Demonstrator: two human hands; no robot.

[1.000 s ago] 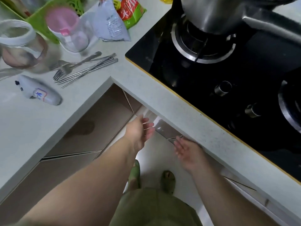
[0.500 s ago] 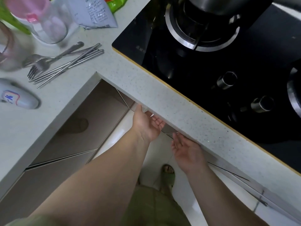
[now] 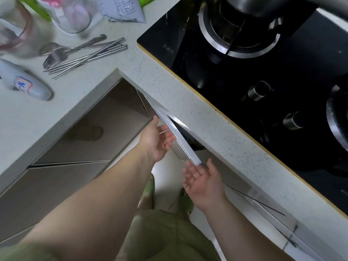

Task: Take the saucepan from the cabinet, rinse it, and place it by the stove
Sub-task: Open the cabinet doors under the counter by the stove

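Note:
The saucepan is not visible. Under the black glass stove (image 3: 235, 76), a grey cabinet door (image 3: 181, 142) has swung out a little from the counter edge, and a dark gap shows behind it. My left hand (image 3: 157, 142) holds the door's top edge, fingers curled against its face. My right hand (image 3: 204, 182) is palm up with fingers spread. Its fingertips are just below the door's near corner and it holds nothing.
A steel pot (image 3: 250, 6) sits on the back burner. Two knobs (image 3: 258, 91) face the speckled countertop (image 3: 197, 117). Forks and chopsticks (image 3: 82, 55), a white bottle (image 3: 26, 85), jars and bags lie on the left counter. Closed cabinet fronts (image 3: 79, 144) line the left side.
The cabinet door has swung outward from shut, pulled by my left hand. My right hand dropped slightly from under the counter edge, and the view shifted up and left.

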